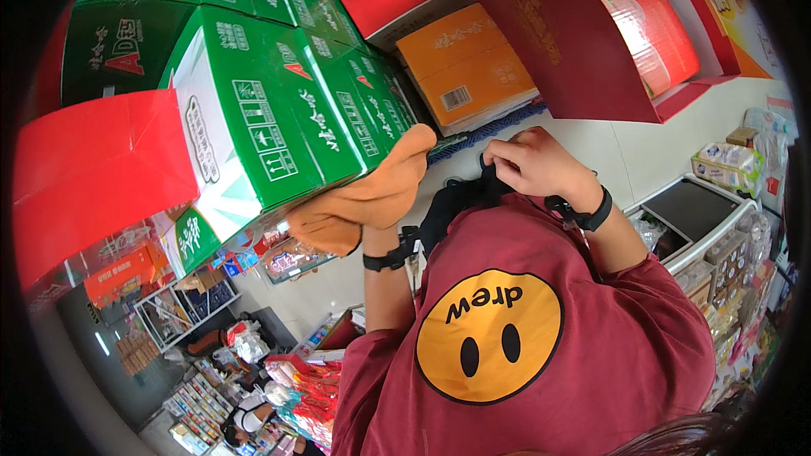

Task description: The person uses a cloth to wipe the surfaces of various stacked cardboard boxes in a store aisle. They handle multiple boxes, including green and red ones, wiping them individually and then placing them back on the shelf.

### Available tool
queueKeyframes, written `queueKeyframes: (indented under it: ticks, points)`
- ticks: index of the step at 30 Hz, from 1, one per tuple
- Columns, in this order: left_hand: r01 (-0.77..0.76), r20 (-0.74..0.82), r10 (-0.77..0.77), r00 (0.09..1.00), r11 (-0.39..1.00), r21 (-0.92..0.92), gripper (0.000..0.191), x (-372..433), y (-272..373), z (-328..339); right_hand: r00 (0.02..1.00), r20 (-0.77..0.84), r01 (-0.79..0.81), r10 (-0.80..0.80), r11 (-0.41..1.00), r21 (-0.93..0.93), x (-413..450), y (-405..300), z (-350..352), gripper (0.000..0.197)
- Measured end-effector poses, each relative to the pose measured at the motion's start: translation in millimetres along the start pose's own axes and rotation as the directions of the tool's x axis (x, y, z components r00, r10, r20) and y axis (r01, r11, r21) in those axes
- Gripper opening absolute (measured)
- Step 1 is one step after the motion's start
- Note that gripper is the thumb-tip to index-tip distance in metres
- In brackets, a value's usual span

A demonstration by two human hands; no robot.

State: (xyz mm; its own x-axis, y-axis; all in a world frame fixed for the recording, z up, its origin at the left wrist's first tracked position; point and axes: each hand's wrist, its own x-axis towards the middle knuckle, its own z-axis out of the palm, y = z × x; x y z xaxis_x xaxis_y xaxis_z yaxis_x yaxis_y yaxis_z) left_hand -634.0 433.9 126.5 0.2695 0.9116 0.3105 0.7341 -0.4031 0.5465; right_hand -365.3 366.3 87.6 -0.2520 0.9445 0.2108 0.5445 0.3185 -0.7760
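My left hand (379,235) is mostly hidden beneath an orange-brown cloth (396,168), which drapes over it like a mitt. The cloth lies against the near lower edge of a green drink carton (304,101) with white and red printing. A black band circles the wrist. In front of my torso is my right hand (545,161), fingers curled in, with no object visible in it. Its fingertips are close to the black trousers (453,209); whether they touch cannot be told. It also has a black band on the wrist.
More green cartons (133,44) are stacked at upper left, beside a red flap (104,171). An orange carton (469,69) and a dark red gift box (545,31) stand ahead. White-framed display case (687,215) to the right. Another person (250,418) is at lower left.
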Motion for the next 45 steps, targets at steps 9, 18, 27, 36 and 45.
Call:
queueKeyframes:
  ticks: [9,18,27,36,45]
  points:
    - [-0.076,0.071,0.078,0.994,0.997,-0.035,0.064,11.2,3.1,12.0,0.999,0.032,0.025,-0.027,0.998,0.061,20.0,-12.6,12.7,0.008]
    - [-0.132,0.013,0.131,0.991,0.988,0.076,0.062,-5.2,14.9,-47.2,0.821,0.405,0.24,-0.402,0.887,0.395,38.3,-62.4,66.3,0.043]
    - [-0.219,-0.027,0.227,0.974,0.959,0.182,0.061,-22.4,34.7,-84.1,0.969,0.053,0.133,-0.242,0.689,0.712,48.5,-54.0,89.8,0.062]
    - [-0.007,0.228,0.098,0.969,0.93,-0.367,0.033,-53.6,-2.8,-74.5,0.939,-0.151,0.343,-0.31,0.799,0.494,115.1,-103.0,53.9,0.061]
    - [-0.478,-0.537,0.366,0.76,0.875,-0.08,0.023,1.1,29.8,-179.5,0.924,-0.193,0.324,-0.329,0.412,0.852,162.5,-101.6,61.2,0.045]
